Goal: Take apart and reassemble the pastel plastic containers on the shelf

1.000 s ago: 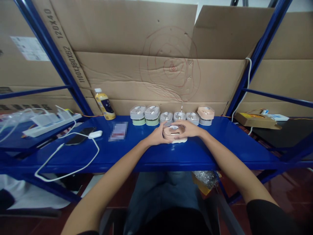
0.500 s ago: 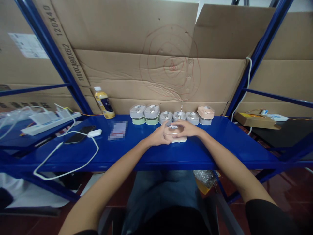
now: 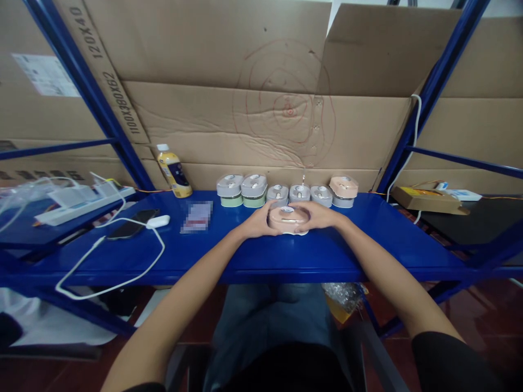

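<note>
A pink lidded box (image 3: 289, 219), rounded and shiny with a label on top, is between my hands near the middle of the blue shelf. A pale scalloped edge shows under it. My left hand (image 3: 261, 220) curves around its left side, and my right hand (image 3: 322, 215) grips the right side. The fingertips behind the box are partly hidden. Just beyond my hands stand several small grey boxes (image 3: 321, 196) in a row.
Grey-and-green boxes (image 3: 254, 190) stand at the back, with a peach-topped box (image 3: 344, 191) farther right. Leftward are a yellow bottle (image 3: 175, 173), a blurred-out packet (image 3: 196, 217), a phone (image 3: 133, 224) and a white cable (image 3: 160, 261). Blue uprights (image 3: 429, 103) flank the shelf.
The pink box has shifted slightly left and turned so its long side faces me. My hands have moved a little apart and now clasp its two ends.
</note>
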